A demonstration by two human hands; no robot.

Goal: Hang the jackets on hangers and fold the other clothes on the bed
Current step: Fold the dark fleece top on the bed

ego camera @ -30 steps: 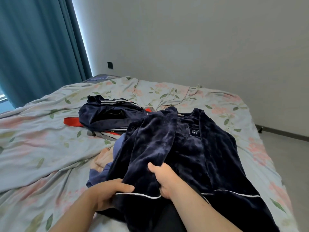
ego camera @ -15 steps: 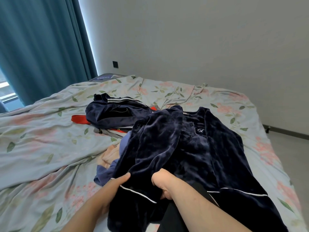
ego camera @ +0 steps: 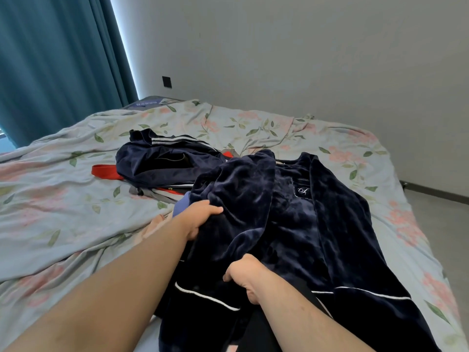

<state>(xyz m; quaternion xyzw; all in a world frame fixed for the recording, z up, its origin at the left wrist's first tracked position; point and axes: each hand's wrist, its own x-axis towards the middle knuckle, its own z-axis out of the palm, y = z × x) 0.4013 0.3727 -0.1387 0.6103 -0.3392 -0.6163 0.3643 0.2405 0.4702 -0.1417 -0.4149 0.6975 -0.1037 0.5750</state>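
Navy velvet jacket point(ego camera: 317, 224) is lying spread over the near right part of the bed point(ego camera: 50, 199), collar toward the wall, with its left panel being bunched up. A fold at the upper left edge is being gripped by the left hand point(ego camera: 200, 217), fingers curled over it. A wad of velvet just above the white piping point(ego camera: 203, 297) is being clenched by the right hand point(ego camera: 243, 275). Both grips are full of fabric.

Risks, as judged:
- Only one layer may be getting caught in either fist. On a lift, the panel is then being pulled away from the back, and the jacket is being twisted rather than opened for a hanger.
- A lilac garment point(ego camera: 182, 207) and a peach garment point(ego camera: 154, 224) are being overlapped by the velvet beside the left hand, so they are likely being dragged along by any pull.
- The velvet looks slick and heavy, so a bunched hold risks being lost under the hanging weight.
- A black item point(ego camera: 266, 326) is being covered by the right forearm. What it is cannot be told, and it may be getting snagged.
- A striped jacket point(ego camera: 165, 161) is lying just behind, over a red piece point(ego camera: 104, 171); hanger or strap cannot be told. No clear hanger is being shown within reach, so a lifted jacket may be left with nowhere to go.
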